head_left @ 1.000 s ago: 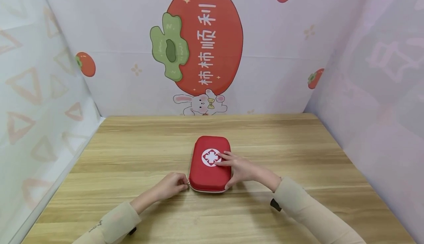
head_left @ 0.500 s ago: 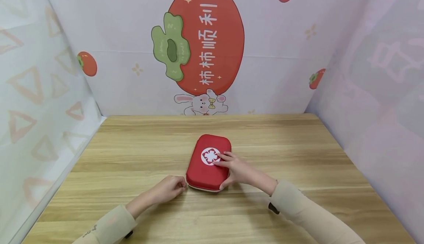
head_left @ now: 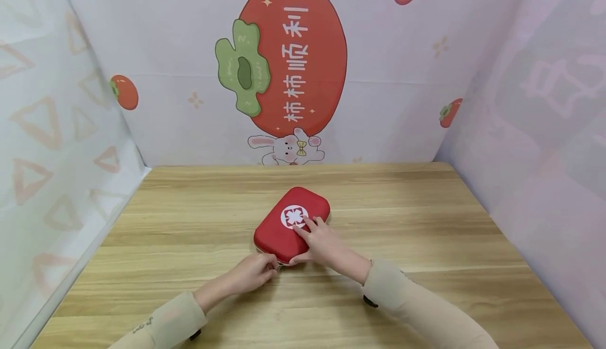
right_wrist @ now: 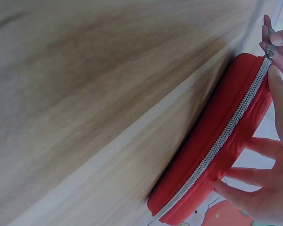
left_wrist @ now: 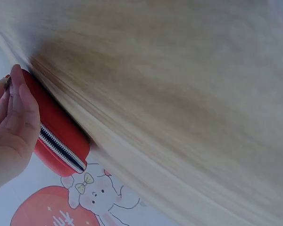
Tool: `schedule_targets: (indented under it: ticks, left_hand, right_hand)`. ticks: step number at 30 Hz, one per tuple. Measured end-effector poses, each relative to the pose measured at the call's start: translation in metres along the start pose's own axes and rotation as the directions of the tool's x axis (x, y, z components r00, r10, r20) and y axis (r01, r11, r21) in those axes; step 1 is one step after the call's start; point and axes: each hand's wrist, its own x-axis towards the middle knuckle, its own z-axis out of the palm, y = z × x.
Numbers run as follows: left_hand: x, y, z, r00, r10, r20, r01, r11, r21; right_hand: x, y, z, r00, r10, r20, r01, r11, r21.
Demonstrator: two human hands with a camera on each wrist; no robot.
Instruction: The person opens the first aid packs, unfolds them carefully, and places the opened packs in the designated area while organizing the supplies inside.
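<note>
White-cross emblem (head_left: 292, 215) on red case (head_left: 274, 233), wall lettering (head_left: 295, 65) "柿柿顺利"

In the head view, bare tabletop (head_left: 416, 217) gave passage left, right and behind the red case (head_left: 280, 233) at centre. The left hand (head_left: 251, 274), pinching the zipper pull (right_wrist: 270, 46), blocked its lower edge; the right hand (head_left: 324, 241) blocked its lower right. Printed walls (head_left: 388, 107) bounded the back and sides.

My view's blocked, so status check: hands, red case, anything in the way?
Left hand pinching zipper pull. Right hand resting on red case. Case on table, zipper partly open. No obstruction seen.
</note>
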Motion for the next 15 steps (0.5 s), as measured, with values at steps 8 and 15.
schedule_targets:
  ticks: [8,15]
  left_hand:
    - [-0.001,-0.004,-0.008,0.99,-0.104,-0.099,0.114,0.988,0.1]
    - [-0.005,-0.018,-0.019,0.97,-0.155,-0.187,0.177,0.979,0.105]
  right_hand:
    - [-0.004,0.006,0.002,0.996,-0.065,-0.059,0.063,0.997,-0.037]
    - [-0.016,0.022,0.001,0.988,-0.134,-0.082,0.137,0.99,0.036]
